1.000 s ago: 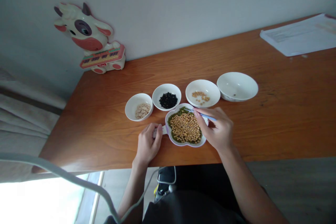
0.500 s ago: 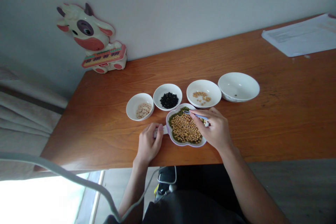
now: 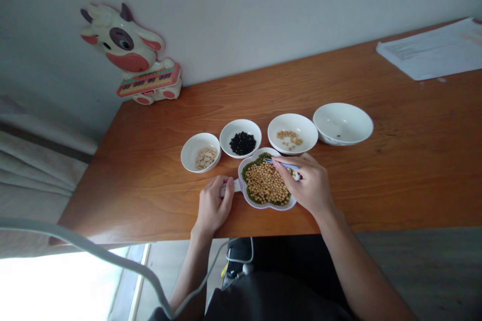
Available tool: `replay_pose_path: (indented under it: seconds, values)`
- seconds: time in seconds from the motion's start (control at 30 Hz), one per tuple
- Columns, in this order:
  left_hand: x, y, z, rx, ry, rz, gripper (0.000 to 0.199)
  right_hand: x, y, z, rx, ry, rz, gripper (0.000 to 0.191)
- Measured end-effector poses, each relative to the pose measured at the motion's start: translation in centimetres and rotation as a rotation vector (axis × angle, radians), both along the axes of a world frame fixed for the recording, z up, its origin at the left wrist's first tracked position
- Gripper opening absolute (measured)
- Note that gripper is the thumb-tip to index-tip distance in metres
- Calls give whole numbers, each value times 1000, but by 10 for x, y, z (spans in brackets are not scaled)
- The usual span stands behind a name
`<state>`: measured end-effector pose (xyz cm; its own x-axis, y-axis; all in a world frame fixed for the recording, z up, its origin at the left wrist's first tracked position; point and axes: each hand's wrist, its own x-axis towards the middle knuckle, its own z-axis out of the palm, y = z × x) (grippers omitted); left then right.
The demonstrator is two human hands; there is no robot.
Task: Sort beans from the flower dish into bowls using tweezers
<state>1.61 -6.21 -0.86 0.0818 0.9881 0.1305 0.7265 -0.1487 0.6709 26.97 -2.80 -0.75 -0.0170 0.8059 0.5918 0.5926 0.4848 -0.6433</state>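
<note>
Yellow beans (image 3: 267, 185) lie over green beans (image 3: 265, 156) in a lobed dish (image 3: 263, 206) near the front edge of the desk (image 3: 399, 180). My left hand (image 3: 214, 203) is curled around the dish's handle (image 3: 237, 186), while my right hand (image 3: 311, 180) pinches blue tweezers (image 3: 288, 166) between thumb and fingers, the tips over the dish's far side (whether they grip a bean, I cannot tell). Behind the dish stands a row of white bowls: from the left, the first bowl (image 3: 186, 158) has pale pieces (image 3: 206, 158), the second bowl (image 3: 226, 135) black beans (image 3: 243, 144), the third bowl (image 3: 289, 122) some yellow beans, and the fourth bowl (image 3: 342, 119) a dark speck (image 3: 338, 136). Farther back, a toy cow (image 3: 130, 60) stands by the wall at left; paper (image 3: 433, 50) lies at right.
</note>
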Motion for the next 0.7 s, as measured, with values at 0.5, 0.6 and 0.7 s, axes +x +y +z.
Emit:
replay_pose_path:
  seconds: [0.5, 0.6, 0.7]
  values:
    - [0, 0, 1, -7, 2, 3, 34, 1, 1, 1, -18, -5, 2, 16]
    - [0, -1, 0, -9, 2, 3, 33, 1, 1, 0, -15, -7, 1, 14]
    - [0, 0, 0, -10, 3, 2, 33, 1, 1, -1, -9, -10, 3, 14]
